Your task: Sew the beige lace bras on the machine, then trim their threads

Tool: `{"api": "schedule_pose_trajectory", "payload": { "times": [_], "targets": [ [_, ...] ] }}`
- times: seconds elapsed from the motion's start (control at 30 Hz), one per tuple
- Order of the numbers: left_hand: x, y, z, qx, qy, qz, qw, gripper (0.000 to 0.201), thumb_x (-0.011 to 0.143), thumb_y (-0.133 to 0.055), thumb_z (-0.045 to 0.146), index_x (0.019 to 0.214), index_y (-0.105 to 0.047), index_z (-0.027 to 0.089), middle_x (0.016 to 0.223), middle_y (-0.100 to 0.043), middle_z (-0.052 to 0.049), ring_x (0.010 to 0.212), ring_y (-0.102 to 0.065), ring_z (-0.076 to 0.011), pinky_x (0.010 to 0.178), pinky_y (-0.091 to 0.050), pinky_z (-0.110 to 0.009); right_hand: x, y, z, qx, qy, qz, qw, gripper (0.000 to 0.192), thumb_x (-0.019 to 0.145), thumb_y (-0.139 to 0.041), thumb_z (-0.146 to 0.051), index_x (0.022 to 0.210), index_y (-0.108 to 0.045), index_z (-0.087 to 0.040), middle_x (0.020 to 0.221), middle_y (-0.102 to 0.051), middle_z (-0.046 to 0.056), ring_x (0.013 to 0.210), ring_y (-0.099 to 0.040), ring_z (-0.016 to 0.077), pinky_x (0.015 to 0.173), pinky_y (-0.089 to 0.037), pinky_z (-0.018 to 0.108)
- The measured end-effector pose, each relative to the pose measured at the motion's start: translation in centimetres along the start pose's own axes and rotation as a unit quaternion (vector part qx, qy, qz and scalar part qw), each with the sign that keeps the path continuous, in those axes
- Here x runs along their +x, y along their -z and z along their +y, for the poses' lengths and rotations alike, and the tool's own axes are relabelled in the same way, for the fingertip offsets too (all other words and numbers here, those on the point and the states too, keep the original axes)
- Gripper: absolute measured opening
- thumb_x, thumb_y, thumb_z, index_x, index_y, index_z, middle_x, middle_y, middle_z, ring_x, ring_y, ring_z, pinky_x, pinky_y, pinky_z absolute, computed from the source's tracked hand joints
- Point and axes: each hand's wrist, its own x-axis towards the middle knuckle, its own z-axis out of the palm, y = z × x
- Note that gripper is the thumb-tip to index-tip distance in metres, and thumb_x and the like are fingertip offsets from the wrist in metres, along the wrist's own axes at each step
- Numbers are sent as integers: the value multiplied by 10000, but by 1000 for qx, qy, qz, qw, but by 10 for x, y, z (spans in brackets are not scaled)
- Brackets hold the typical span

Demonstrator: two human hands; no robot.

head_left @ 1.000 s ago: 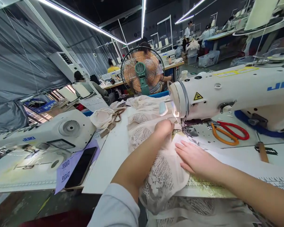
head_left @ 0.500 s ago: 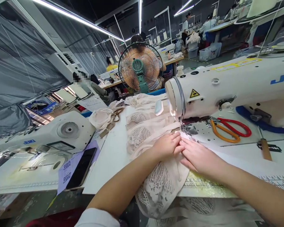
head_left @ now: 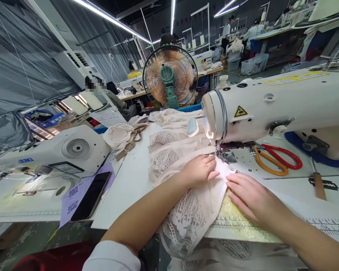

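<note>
**Sewing machine and lace fabric being attended by two hands**

The right half of the frame is being dominated by the white machine. At centre, the pale fabric is being laid close to its needle area, with the lace being draped over the table edge at bottom centre. On the fabric, just left of the needle, the left hand is being rested palm-down, fingers loosely bent; whether cloth is being pinched cannot be told. Right of centre, the right hand is being held open, fingers extended, fingertips at the fabric's right edge, nothing visibly being grasped. Farther right, scissors are being left lying near a smaller razor blade.
</note>
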Motion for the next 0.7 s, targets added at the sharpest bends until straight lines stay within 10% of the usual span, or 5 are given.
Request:
{"api": "schedule_pose_trajectory", "payload": {
  "times": [0.7],
  "targets": [
    [0,2,-3,15,-34,30,999,455,918,-392,419,1223,-515,104,1254,-546,-125,1088,-516,-247,950,-423,-354,2,3,1,47,-15,-16,999,247,903,-403,-192,978,-634,-142,1005,-658,115,987,-589,241,904,-503,436]
  ]
}}
